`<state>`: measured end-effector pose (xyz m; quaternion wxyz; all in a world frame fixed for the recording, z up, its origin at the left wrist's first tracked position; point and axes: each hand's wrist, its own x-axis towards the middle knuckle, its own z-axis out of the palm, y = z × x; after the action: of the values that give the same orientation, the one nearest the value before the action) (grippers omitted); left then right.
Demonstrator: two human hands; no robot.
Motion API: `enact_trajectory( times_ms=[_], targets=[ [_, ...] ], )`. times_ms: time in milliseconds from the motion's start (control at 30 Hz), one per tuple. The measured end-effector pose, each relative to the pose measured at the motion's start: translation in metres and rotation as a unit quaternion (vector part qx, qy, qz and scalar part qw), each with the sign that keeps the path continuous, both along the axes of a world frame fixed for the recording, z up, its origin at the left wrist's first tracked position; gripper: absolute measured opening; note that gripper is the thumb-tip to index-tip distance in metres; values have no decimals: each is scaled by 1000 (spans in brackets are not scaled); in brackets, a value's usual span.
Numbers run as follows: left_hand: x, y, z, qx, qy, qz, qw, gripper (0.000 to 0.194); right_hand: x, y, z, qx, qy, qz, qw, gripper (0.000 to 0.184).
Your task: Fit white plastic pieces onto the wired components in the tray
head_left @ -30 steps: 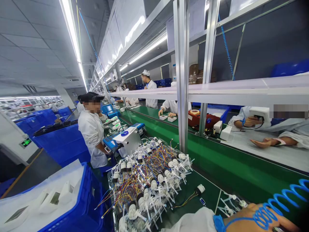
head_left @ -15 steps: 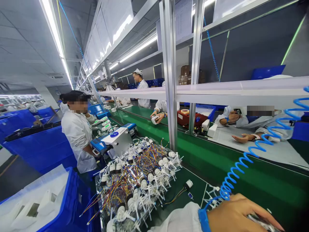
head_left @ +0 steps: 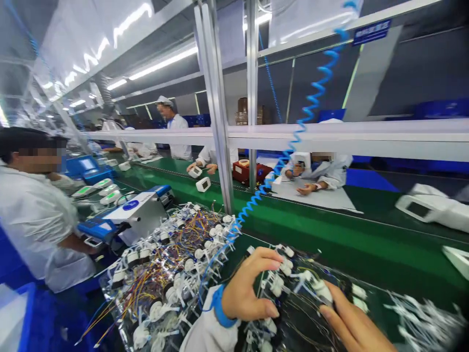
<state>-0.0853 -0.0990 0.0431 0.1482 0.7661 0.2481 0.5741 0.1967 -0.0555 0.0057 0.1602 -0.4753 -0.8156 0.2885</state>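
My left hand (head_left: 249, 288) is open over the bench, thumb and fingers apart, close to small white plastic parts (head_left: 275, 284). It wears a blue wrist strap (head_left: 222, 307) with a coiled blue cord (head_left: 295, 132). My right hand (head_left: 353, 320) comes in from the lower right, with thumb and finger pinching a small white motor-like part (head_left: 321, 292). Dark thin wires (head_left: 306, 313) lie beneath it among more white parts. On the left, a clear plastic-covered pile of white-and-black wired parts (head_left: 172, 274) has red, yellow and blue leads.
White cable ties (head_left: 427, 313) lie in a loose bundle at right. A green conveyor (head_left: 278, 215) runs behind the bench, past a metal post (head_left: 216, 107). A grey-and-blue device (head_left: 135, 212) stands at left. Co-workers (head_left: 36, 210) sit nearby; others (head_left: 322, 171) work across the belt.
The view has swung right. My left hand now shows open over the white parts, farther left in view. My right hand has come into view, pinching a white part.
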Motion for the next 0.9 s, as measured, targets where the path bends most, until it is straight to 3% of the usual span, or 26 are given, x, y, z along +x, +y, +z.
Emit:
enact_trajectory(
  times_ms=[100, 200, 333, 533, 633, 700, 900],
  targets=[
    [-1, -31, -6, -52, 48, 44, 997, 56, -16, -26, 31, -35, -37, 40, 998, 70],
    [-3, -53, -18, -76, 89, 41, 992, 59, -29, -49, 47, -35, -41, 75, 996, 62],
    [-6, -72, -40, -107, 93, 39, 989, 61, -30, -68, 48, -34, -42, 94, 994, 46],
    [-5, -90, -67, -186, 118, 57, 974, 36, -30, -84, 36, -36, -84, 108, 990, 28],
    [-2, -91, -68, -180, 141, 43, 972, 35, -38, -92, 28, -39, -107, 113, 987, 24],
    [-1, -88, -64, -154, 165, 50, 973, 22, -46, -97, 27, -39, -105, 121, 986, 21],
    [-9, -80, -47, -89, 160, 116, 976, 27, -73, -100, 41, -36, -77, 140, 986, 21]
  ],
)
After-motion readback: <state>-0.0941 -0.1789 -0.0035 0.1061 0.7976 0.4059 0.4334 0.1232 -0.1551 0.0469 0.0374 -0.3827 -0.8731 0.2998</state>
